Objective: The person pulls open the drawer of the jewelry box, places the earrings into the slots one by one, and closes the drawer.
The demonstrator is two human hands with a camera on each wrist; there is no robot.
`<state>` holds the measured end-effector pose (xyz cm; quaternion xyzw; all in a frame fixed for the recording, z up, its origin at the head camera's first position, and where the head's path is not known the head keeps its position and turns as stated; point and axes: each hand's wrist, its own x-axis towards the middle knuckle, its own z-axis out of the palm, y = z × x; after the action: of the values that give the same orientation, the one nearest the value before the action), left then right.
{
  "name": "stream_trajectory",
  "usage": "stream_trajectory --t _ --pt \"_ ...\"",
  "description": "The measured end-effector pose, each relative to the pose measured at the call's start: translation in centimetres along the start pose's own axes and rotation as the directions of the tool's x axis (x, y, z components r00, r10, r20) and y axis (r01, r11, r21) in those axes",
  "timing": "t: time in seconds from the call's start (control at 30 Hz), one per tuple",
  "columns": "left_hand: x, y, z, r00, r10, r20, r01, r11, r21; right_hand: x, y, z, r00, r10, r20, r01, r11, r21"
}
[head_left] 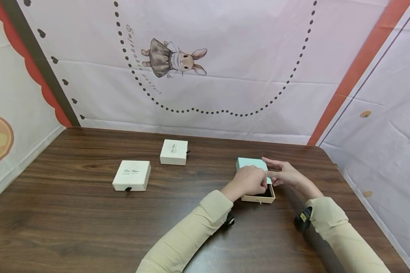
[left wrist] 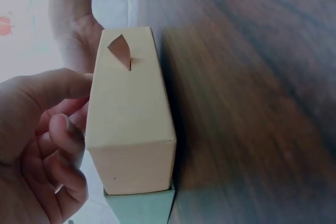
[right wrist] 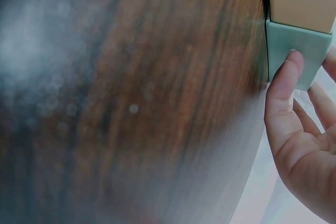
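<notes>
A small drawer box lies on the table at the right, with a mint-green sleeve (head_left: 252,163) and a cream drawer (head_left: 258,199) slid partway out toward the near side. The drawer's inside looks dark, and a short ribbon tab (left wrist: 121,51) sticks out of its front. My right hand (head_left: 285,175) grips the sleeve from the right, its thumb (right wrist: 292,74) against the green side wall. Over the drawer's opening is my left hand (head_left: 250,180), several fingers curled; the box edge hides whether its fingertips hold anything.
Two white lidded boxes with black tabs stand to the left on the brown wooden table (head_left: 89,223): one nearer white box (head_left: 131,175) and one farther white box (head_left: 174,151). A printed cloth (head_left: 225,87) hangs behind the table's back edge.
</notes>
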<state>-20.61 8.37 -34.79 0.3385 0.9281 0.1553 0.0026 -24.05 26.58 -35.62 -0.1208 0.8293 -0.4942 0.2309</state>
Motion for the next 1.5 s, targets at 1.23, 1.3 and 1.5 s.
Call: stream_trajectory --t 1.23,1.3,1.5 --pt "-0.3 1.5 0.3 0.994 0.090 0.064 -0.104 0.955 0.278 0.3 0.4 -0.2 1.000 -0.008 -0.023 0.007 0.999 -0.033" --pt "-0.4 1.6 0.2 0.994 0.082 0.071 -0.099 0.952 0.289 0.3 0.3 -0.2 1.000 -0.013 -0.019 0.013 0.999 -0.032" --pt "-0.3 1.3 0.2 0.996 0.085 0.030 -0.090 0.965 0.246 0.0 0.1 0.0 1.000 -0.014 -0.006 0.013 1.000 -0.015"
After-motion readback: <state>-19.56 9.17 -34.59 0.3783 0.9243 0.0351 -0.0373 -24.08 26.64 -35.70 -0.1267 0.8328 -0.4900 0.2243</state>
